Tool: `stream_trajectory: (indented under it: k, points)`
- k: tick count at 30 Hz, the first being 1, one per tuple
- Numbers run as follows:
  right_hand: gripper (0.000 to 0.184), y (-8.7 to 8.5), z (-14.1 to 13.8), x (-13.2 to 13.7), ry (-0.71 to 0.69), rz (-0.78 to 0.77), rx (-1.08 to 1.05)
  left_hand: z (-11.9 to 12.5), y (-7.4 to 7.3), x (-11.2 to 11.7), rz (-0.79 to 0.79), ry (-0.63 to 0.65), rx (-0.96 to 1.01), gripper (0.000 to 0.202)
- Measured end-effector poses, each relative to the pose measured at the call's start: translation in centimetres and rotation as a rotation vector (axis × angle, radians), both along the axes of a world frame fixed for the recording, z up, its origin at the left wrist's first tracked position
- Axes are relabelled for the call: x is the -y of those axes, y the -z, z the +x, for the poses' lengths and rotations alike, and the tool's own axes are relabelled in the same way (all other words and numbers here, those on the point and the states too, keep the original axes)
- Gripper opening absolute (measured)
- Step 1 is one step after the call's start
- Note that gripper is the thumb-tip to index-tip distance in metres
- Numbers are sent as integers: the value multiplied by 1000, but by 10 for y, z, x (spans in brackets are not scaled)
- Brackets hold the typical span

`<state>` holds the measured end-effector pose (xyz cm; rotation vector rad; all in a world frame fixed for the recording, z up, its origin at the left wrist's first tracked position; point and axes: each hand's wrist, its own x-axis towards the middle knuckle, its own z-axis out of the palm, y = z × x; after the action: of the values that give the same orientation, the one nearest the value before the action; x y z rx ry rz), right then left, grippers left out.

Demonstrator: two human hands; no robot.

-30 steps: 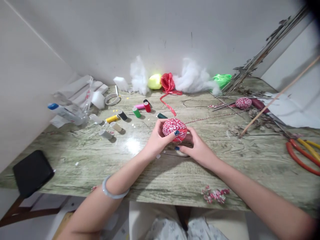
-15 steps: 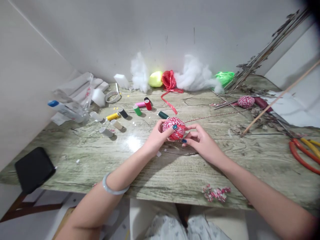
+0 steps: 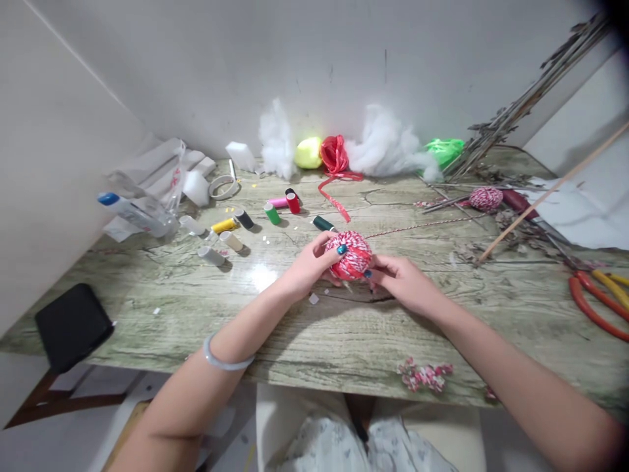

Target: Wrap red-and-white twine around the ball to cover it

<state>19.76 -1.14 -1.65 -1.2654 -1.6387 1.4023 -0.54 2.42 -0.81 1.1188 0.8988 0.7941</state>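
A round ball wrapped in red-and-white twine [image 3: 351, 257], with bare red patches low on its side, is held just above the table. My left hand [image 3: 314, 262] grips it from the left, thumb across its front and the other fingers behind. On its lower right edge, my right hand [image 3: 400, 278] pinches with thumb and curled fingers, some hidden behind the ball. From the ball's upper right, a twine strand [image 3: 417, 227] stretches toward a smaller twine ball [image 3: 485, 197] lying at the right. A dark green thread spool [image 3: 323, 223] lies just behind my left hand.
Several thread spools [image 3: 272, 214] lie left of centre. White stuffing [image 3: 386, 141] and a red ribbon roll [image 3: 334, 155] line the wall. At the right are dry twigs [image 3: 531, 98], a thin stick [image 3: 555, 190] and red-handled pliers [image 3: 590, 298]. Pink-and-white scraps [image 3: 423, 375] lie near the front edge.
The ball has turned a little in my hands, showing more red on its lower side. My right fingers have drawn in closer around its right edge. The view has shifted slightly.
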Motion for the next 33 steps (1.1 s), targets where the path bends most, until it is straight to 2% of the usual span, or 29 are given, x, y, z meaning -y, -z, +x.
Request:
stream_trajectory:
  k: [3, 5, 9, 11, 15, 19, 22, 26, 33]
  points:
    - [22, 1, 1, 0, -60, -77, -67, -6, -6, 2, 169, 169, 1, 38]
    - [28, 1, 0, 0, -63, -116, -118, -9, -12, 4, 313, 236, -50, 47]
    - [37, 1, -1, -1, 43, -219, -169, -11, -25, 8, 512, 315, -259, 58]
    - [37, 1, -1, -3, 110, -204, -158, -10, -27, 8, 624, 337, -352, 58]
    - [28, 0, 4, -5, 233, -34, -79, -6, -23, 8, 795, 382, -536, 60]
    - [17, -4, 7, -2, 307, 198, 49, -3, -14, 10, 764, 341, -614, 67]
    - [12, -6, 7, 2, 312, 336, 138, -3, -13, 12, 721, 272, -588, 70]
    - [10, -9, 5, 6, 323, 510, 224, -4, -14, 11, 737, 277, -641, 66]
    - [9, -14, 4, 9, 312, 660, 247, -4, -3, 9, 863, 272, -686, 76]
